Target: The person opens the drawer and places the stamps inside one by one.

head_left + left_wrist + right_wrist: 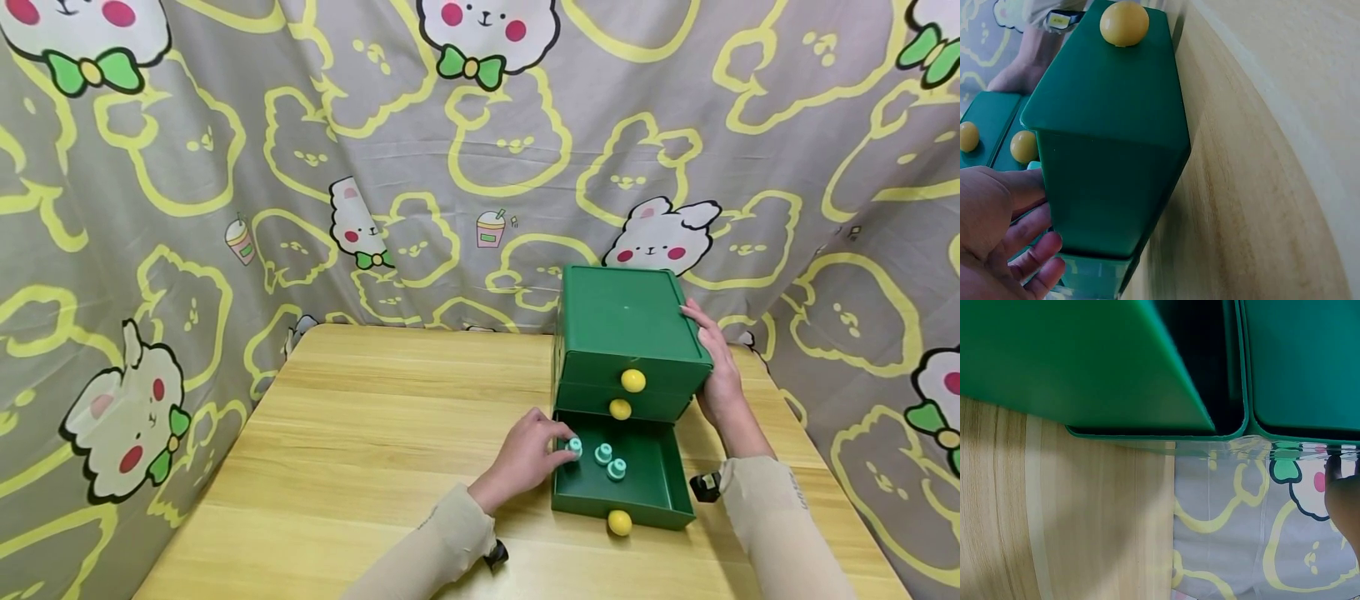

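Observation:
A green drawer cabinet [630, 312] stands on the table, its bottom drawer [652, 479] pulled out. At that drawer's left side my left hand [523, 454] pinches a small mint-green knob-shaped piece [574, 447] between thumb and index finger. Two like pieces, one [603, 453] behind the other [617, 469], sit on the drawer floor to its right. In the left wrist view the drawer wall hides the left fingertips and nearly all of the piece. My right hand [722, 367] rests against the cabinet's right side, fingers extended; the right wrist view shows part of it [1344, 503] at the edge.
Two upper drawers with yellow knobs [633, 381] are closed. Another yellow knob [619, 523] is on the front of the pulled-out drawer. The wooden table [360, 433] extends to the left. A patterned curtain [420, 150] hangs behind and at both sides.

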Action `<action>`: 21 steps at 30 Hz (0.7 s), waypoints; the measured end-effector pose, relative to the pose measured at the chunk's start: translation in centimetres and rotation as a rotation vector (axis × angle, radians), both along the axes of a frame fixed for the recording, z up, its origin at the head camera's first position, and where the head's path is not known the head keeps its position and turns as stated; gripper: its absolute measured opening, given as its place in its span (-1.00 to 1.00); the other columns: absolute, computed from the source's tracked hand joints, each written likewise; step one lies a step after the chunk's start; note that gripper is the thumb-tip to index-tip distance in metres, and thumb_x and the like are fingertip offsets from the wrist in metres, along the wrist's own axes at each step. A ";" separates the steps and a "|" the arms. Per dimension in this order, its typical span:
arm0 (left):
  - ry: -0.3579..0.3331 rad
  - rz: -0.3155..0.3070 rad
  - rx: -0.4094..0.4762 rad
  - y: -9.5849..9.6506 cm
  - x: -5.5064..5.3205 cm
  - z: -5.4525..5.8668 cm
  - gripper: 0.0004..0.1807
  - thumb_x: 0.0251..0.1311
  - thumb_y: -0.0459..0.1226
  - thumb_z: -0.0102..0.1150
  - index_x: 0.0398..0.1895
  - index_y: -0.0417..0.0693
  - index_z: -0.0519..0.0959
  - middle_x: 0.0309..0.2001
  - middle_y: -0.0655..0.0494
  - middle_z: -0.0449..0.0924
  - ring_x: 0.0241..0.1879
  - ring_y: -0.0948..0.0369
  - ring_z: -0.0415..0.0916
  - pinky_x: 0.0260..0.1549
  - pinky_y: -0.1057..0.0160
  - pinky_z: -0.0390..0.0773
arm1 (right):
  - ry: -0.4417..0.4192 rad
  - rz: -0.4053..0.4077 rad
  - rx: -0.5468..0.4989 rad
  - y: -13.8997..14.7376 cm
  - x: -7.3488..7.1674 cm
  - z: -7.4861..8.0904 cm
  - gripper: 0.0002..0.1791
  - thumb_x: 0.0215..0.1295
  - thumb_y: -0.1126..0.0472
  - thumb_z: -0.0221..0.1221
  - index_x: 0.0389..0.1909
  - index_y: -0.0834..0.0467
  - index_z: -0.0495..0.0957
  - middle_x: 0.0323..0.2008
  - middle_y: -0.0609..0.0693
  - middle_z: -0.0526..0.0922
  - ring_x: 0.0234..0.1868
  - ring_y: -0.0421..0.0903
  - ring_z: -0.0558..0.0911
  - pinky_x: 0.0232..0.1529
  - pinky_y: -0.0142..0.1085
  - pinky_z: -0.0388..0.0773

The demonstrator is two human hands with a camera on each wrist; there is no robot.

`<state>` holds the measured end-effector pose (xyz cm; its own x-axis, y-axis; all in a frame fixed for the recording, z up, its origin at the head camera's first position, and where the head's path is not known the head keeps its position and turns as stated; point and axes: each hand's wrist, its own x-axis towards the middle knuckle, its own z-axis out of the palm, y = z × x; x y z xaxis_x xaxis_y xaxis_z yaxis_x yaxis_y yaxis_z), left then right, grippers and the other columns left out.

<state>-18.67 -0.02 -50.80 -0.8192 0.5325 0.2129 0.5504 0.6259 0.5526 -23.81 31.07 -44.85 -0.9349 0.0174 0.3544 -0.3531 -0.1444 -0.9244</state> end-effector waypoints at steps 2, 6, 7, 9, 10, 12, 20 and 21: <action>-0.002 0.000 -0.016 0.0 0.0 0.0 -0.80 0.30 -0.06 0.40 -0.08 0.16 0.78 -0.18 0.37 0.76 -0.25 0.39 0.30 -0.27 0.51 0.33 | 0.001 -0.001 -0.003 0.0 0.0 0.0 -0.45 0.70 0.03 -0.23 0.57 0.10 0.25 0.69 -0.17 -0.09 0.67 -0.13 -0.20 0.60 -0.31 -0.16; -0.038 -0.010 -0.035 0.0 0.1 0.1 -0.80 0.30 -0.06 0.40 -0.07 0.17 0.78 -0.16 0.38 0.76 -0.24 0.40 0.37 -0.19 0.45 0.44 | 0.003 0.002 -0.008 0.0 -0.1 -0.1 -0.44 0.70 0.02 -0.23 0.57 0.11 0.25 0.67 -0.21 -0.05 0.68 -0.13 -0.20 0.60 -0.32 -0.15; -0.050 -0.015 -0.041 0.1 0.1 0.1 -0.80 0.31 -0.06 0.40 -0.07 0.17 0.77 -0.15 0.38 0.76 -0.23 0.40 0.40 -0.18 0.43 0.47 | 0.004 0.003 -0.009 0.0 -0.1 -0.1 -0.44 0.69 0.03 -0.23 0.57 0.11 0.24 0.67 -0.21 -0.05 0.68 -0.13 -0.20 0.60 -0.32 -0.14; -0.068 -0.025 -0.055 0.2 0.1 0.0 -0.80 0.31 -0.06 0.40 -0.06 0.17 0.77 -0.13 0.37 0.76 -0.21 0.39 0.46 -0.13 0.38 0.52 | 0.008 0.008 -0.007 0.0 -0.1 -0.1 -0.44 0.70 0.03 -0.23 0.57 0.12 0.24 0.67 -0.21 -0.05 0.68 -0.12 -0.21 0.59 -0.34 -0.12; -0.072 -0.028 -0.067 0.3 0.1 0.0 -0.80 0.32 -0.06 0.39 -0.06 0.18 0.77 -0.12 0.37 0.76 -0.20 0.39 0.49 -0.11 0.38 0.53 | 0.009 0.009 -0.005 0.0 -0.1 -0.2 -0.44 0.70 0.03 -0.23 0.57 0.12 0.23 0.67 -0.21 -0.05 0.68 -0.12 -0.21 0.59 -0.34 -0.11; -0.080 -0.036 -0.078 0.5 0.1 -0.1 -0.80 0.34 -0.07 0.38 -0.05 0.17 0.76 -0.11 0.35 0.76 -0.16 0.36 0.56 -0.05 0.35 0.56 | 0.013 0.013 -0.004 0.0 -0.1 -0.2 -0.44 0.70 0.03 -0.23 0.58 0.13 0.23 0.67 -0.20 -0.06 0.68 -0.12 -0.21 0.58 -0.35 -0.10; -0.061 -0.042 -0.129 0.9 0.1 -0.2 -0.82 0.34 -0.04 0.37 -0.07 0.21 0.76 -0.11 0.36 0.76 -0.08 0.32 0.66 -0.07 0.34 0.57 | 0.017 0.015 -0.007 0.0 -0.1 -0.2 -0.44 0.70 0.03 -0.24 0.58 0.13 0.22 0.67 -0.20 -0.07 0.69 -0.12 -0.22 0.59 -0.35 -0.11; -0.060 -0.042 -0.134 1.0 0.1 -0.2 -0.82 0.34 -0.04 0.37 -0.07 0.22 0.77 -0.11 0.37 0.76 -0.08 0.33 0.66 -0.08 0.35 0.57 | 0.017 0.015 -0.007 0.0 -0.1 -0.2 -0.44 0.70 0.03 -0.24 0.58 0.13 0.22 0.67 -0.20 -0.07 0.68 -0.12 -0.21 0.59 -0.35 -0.10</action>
<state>-18.53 0.97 -51.02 -0.8046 0.5871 0.0889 0.5463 0.6732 0.4984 -23.87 31.07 -45.04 -0.9289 0.0063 0.3702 -0.3666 -0.1563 -0.9172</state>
